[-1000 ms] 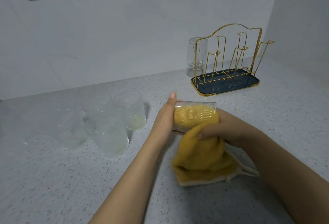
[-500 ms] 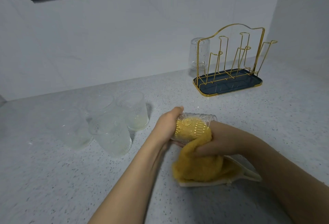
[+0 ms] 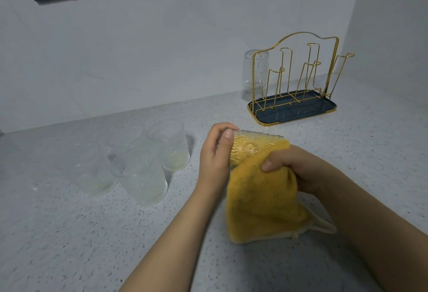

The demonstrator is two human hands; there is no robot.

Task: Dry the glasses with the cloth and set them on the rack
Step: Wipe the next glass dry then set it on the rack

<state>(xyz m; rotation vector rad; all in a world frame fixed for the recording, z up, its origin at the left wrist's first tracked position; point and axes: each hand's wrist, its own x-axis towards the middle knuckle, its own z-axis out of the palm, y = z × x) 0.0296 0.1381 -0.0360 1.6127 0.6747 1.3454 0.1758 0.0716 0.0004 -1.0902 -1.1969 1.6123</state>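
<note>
A: Where's the ribbed clear glass [image 3: 251, 146] being dried?

B: Lying sideways, base left in the curled left hand [image 3: 214, 152], mouth right, stuffed with the yellow terry cloth [image 3: 261, 199] the right hand [image 3: 291, 166] pinches.

A: And the gold wire rack [image 3: 294, 87]?

B: Far right, nearer the right hand. One glass [image 3: 254, 71] there is half hidden; the glass rim is covered.
</note>
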